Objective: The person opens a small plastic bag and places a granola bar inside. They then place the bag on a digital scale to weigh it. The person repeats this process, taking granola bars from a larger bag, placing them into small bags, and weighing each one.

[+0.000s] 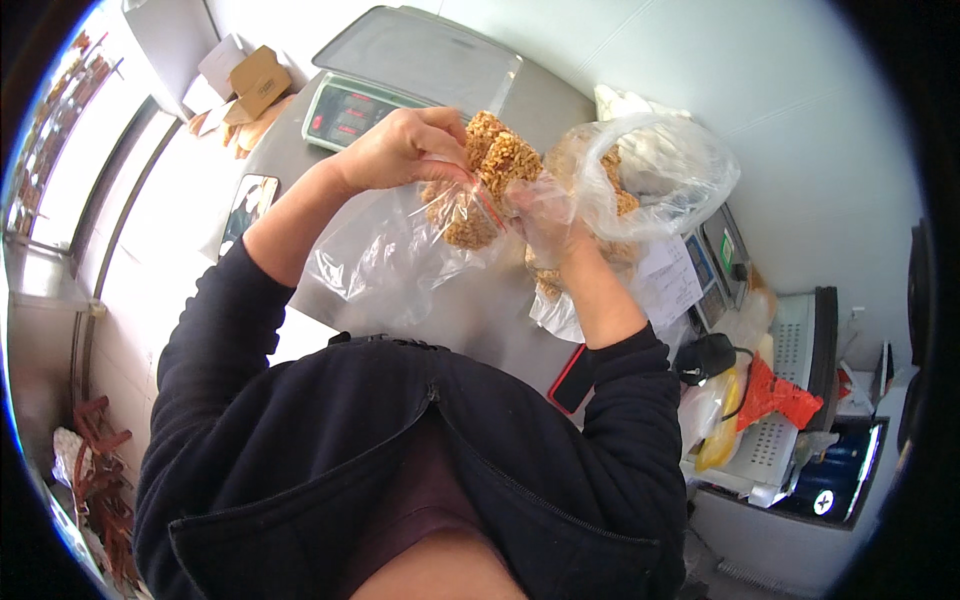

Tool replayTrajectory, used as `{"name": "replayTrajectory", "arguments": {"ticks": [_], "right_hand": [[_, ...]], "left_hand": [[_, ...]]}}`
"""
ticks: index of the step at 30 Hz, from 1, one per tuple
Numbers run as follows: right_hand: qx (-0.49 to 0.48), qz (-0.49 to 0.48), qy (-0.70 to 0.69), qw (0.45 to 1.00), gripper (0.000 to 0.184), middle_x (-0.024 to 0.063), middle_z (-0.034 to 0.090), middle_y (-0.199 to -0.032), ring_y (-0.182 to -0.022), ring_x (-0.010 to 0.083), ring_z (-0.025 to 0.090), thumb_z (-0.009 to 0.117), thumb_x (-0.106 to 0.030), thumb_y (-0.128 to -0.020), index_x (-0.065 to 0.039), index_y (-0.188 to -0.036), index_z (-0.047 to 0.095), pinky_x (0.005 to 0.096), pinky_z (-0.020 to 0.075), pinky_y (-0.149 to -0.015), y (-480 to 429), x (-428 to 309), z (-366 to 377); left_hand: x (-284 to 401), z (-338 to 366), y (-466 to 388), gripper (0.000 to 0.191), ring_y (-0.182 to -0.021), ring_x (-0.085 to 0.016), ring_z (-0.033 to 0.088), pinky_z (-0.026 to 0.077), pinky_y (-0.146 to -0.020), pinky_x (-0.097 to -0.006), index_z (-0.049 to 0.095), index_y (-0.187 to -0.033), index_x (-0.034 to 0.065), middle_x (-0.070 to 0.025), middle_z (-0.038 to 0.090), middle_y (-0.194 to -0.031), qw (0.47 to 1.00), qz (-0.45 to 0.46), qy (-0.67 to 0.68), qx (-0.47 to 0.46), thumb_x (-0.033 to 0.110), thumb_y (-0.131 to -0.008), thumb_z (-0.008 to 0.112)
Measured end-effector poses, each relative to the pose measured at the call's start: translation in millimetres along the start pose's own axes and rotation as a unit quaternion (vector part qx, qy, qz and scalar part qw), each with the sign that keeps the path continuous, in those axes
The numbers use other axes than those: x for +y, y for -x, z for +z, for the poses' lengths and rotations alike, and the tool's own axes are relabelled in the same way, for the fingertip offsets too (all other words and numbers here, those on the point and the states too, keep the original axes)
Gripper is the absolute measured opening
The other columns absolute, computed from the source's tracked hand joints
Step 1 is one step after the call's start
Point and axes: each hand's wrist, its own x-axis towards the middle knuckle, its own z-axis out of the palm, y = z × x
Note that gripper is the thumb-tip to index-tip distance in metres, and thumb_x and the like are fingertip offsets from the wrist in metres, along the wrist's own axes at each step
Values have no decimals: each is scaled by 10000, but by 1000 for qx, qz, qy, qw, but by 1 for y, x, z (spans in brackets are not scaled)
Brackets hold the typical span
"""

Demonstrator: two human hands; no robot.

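My left hand (409,150) pinches the mouth of a clear plastic zip bag (367,247), near its red closure strip (489,204). The bag hangs loosely over the metal table, with some puffed-grain pieces (469,229) showing through its film. A chunky golden puffed-grain cake (502,154) is at the bag mouth between my hands. In a thin clear plastic glove, my right hand (544,217) grips the cake's near right edge; its fingertips are partly blurred by the glove. Close to the right wrist stands a large open clear bag (667,180) with more puffed-grain pieces (619,180) inside.
A digital scale (349,112) with a wide metal pan (427,56) sits at the back of the metal table (465,300). A phone (250,210) lies left, a red-edged phone (574,379) nearer me. Right are paper (671,281), another device (709,270) and a perforated white crate (787,375).
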Motion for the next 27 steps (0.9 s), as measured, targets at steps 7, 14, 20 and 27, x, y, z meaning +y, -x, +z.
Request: {"name": "replayTrajectory", "arguments": {"ticks": [7,14,20,27], "right_hand": [[-192,53,-40,979,393,38,580,-943,-865,161,565,638,-86,-744,-75,-1116,513,304,483,-778,-3,20,4],[-186,-4,194,963,809,57,549,-1129,-1033,160,514,749,-45,-633,-43,-1310,307,293,408,-906,12,2,11],[-145,46,350,924,856,99,546,-1131,-1045,185,519,809,-207,-561,-27,-1264,356,303,423,-900,18,-12,13],[-175,120,446,869,833,114,525,-1123,-1066,175,489,810,-259,-541,-4,-1197,363,295,392,-932,9,18,10]], "left_hand": [[12,1,5,269,-557,-182,439,346,-478,-294,538,-666,37,-46,462,-630,992,72,-98,24,250,-697,700],[32,2,-1,218,-593,-161,498,393,-515,-264,586,-696,16,-34,503,-657,998,1,2,-69,165,-653,740],[34,2,-24,214,-650,-178,495,407,-577,-298,544,-672,24,-49,505,-679,986,93,47,-128,166,-723,696],[17,-2,-9,321,-605,-136,388,356,-538,-274,497,-796,40,-18,424,-704,980,-104,41,-165,350,-876,528]]}}
